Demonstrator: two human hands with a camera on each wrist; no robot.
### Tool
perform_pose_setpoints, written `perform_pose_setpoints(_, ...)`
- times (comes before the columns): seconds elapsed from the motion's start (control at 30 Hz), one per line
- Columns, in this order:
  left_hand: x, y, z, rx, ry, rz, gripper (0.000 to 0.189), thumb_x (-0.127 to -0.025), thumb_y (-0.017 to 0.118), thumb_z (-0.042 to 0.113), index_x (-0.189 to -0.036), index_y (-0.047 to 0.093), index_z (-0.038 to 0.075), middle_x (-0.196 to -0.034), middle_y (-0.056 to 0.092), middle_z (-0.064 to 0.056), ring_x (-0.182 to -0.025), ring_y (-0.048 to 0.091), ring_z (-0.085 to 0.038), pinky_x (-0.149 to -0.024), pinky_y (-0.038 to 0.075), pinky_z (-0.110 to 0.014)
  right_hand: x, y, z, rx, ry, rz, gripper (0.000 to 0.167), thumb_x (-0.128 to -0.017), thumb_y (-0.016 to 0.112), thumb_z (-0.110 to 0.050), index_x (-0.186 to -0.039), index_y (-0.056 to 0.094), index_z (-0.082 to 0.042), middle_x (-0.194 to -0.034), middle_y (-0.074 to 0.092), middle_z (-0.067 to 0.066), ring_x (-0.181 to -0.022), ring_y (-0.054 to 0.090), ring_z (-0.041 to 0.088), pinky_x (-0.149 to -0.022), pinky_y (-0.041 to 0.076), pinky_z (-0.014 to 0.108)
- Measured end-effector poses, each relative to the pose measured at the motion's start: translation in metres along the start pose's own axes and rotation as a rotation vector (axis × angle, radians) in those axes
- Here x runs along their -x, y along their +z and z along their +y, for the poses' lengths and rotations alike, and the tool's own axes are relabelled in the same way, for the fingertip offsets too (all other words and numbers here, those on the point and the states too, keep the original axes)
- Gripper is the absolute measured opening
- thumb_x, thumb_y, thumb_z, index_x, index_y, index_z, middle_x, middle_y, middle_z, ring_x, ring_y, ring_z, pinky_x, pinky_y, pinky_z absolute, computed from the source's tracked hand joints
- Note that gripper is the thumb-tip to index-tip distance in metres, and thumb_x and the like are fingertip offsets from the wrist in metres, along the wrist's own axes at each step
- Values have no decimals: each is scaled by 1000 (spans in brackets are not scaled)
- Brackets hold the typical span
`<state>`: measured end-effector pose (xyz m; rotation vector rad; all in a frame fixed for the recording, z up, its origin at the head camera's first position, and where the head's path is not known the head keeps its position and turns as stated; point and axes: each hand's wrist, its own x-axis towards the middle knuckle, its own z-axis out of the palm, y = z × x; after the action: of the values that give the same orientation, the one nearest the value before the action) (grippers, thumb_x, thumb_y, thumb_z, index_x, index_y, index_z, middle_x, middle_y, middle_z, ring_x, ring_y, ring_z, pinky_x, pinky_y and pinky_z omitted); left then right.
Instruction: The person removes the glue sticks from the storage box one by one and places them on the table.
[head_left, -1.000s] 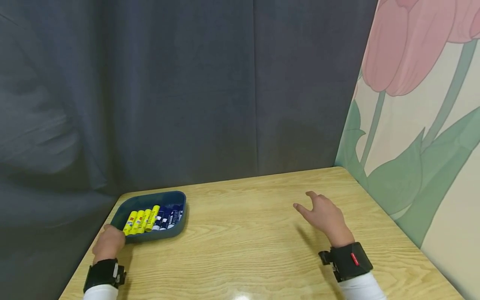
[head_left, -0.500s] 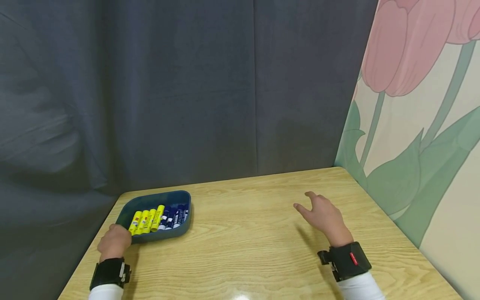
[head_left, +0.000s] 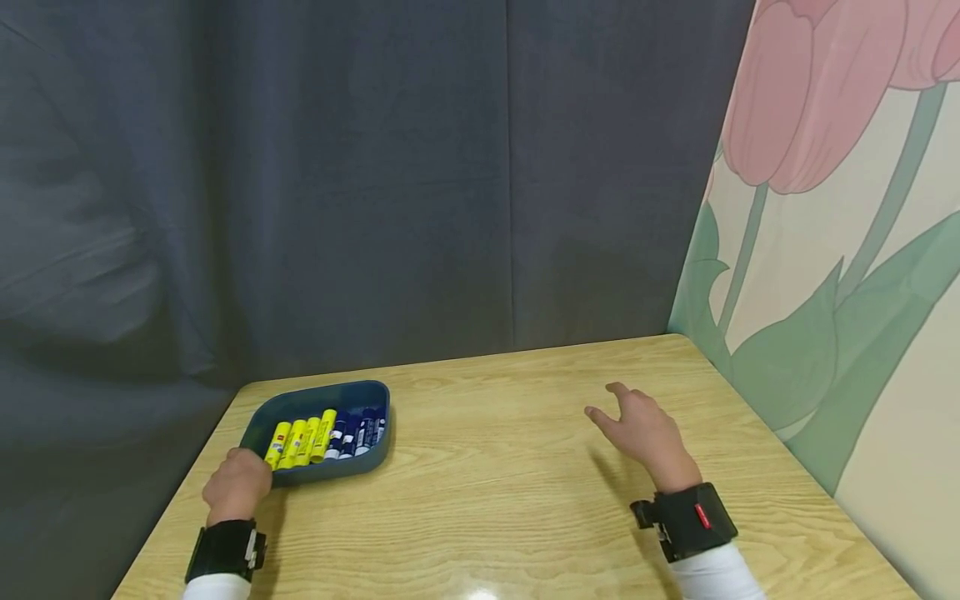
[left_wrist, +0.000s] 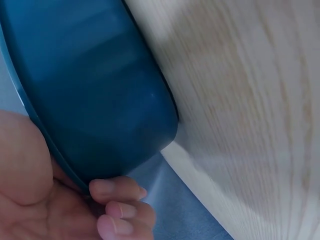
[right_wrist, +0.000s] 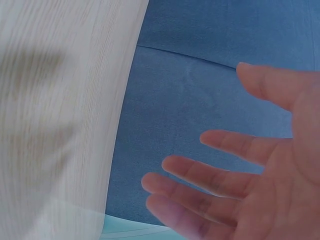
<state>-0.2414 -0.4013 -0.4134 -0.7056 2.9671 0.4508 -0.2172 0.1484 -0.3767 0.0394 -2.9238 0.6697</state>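
A dark blue plastic basket (head_left: 330, 472) sits at the table's far left. Inside it lie several yellow glue sticks (head_left: 302, 442) and, to their right, several dark blue and white sticks (head_left: 356, 435). My left hand (head_left: 237, 483) grips the basket's near left corner. In the left wrist view, the thumb side lies over the rim and the curled fingers (left_wrist: 122, 190) press the outer wall (left_wrist: 100, 100). My right hand (head_left: 643, 433) hovers above the right side of the table, fingers spread and relaxed, holding nothing (right_wrist: 210, 185).
The wood-grain table (head_left: 480, 467) reaches back to a dark grey curtain (head_left: 390, 183). On the right stands a wall painted with pink tulips (head_left: 840, 250). Each wrist wears a black strap.
The basket has slid a little to the right with my left hand gripping its corner. My right hand has stayed nearly still.
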Motion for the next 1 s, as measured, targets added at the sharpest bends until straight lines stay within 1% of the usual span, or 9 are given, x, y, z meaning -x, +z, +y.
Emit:
perform_pose_setpoints(0.13,3,1,2,2,14,12,34,-85,34,13,-95,35,-19,-81,50,-29,-71,53,-39,-53,40,-46,-3,1,0,-8,-10,-1,65,-81,49,-49,-124,40,0,-111,50,24,-100,47,38,-69,39,52)
perform_pose_setpoints(0.23,2,3,1,2,18,1,34,-85,35,15,-94,37,-18,-78,51,-27,-69,52,-37,-51,39,-45,-5,2,1,-12,-17,-3,65,-81,50,-48,-123,41,1,-110,50,24,-99,47,38,-70,39,51)
perform_pose_setpoints(0.43,-5,1,-13,-13,12,-32,36,-86,31,19,-92,45,-14,-75,52,-24,-65,52,-34,-51,38,-45,-8,7,2,-29,-33,-16,63,-82,51,-45,-123,41,1,-110,50,23,-99,48,38,-70,40,50)
perform_pose_setpoints(0.53,-11,-3,-26,7,62,-45,41,-88,24,20,-100,46,-13,-84,52,-29,-70,52,-38,-51,38,-46,-11,9,3,-38,-37,-29,62,-82,50,-45,-124,40,0,-111,50,23,-98,48,38,-69,40,50)
perform_pose_setpoints(0.63,-16,-3,-35,36,159,-39,47,-90,17,21,-115,37,-13,-102,45,-35,-85,48,-47,-58,39,-50,-12,10,3,-43,-36,-34,62,-82,50,-44,-124,40,0,-111,49,23,-98,48,38,-69,40,50)
perform_pose_setpoints(0.7,-18,-1,-38,43,216,-20,48,-90,17,20,-120,31,-15,-110,40,-37,-93,43,-49,-64,38,-53,-13,10,3,-44,-36,-36,62,-82,51,-43,-124,40,1,-111,49,24,-99,47,39,-70,40,50)
perform_pose_setpoints(0.77,-20,0,-37,47,256,0,47,-90,18,17,-121,29,-17,-112,39,-38,-95,42,-50,-68,37,-54,-13,9,4,-46,-38,-38,61,-82,51,-43,-124,39,1,-111,49,24,-99,47,39,-70,40,50)
perform_pose_setpoints(0.87,-21,-1,-33,49,282,16,44,-88,21,14,-118,32,-17,-107,42,-38,-92,44,-49,-66,39,-53,-16,8,5,-47,-41,-34,61,-82,51,-43,-124,39,1,-112,49,24,-99,47,39,-70,40,51)
perform_pose_setpoints(1.0,-18,-2,-26,44,268,24,40,-87,23,12,-113,36,-16,-102,45,-37,-88,47,-48,-61,40,-51,-20,8,7,-46,-42,-36,62,-82,51,-43,-124,39,0,-112,48,24,-99,47,39,-70,40,51)
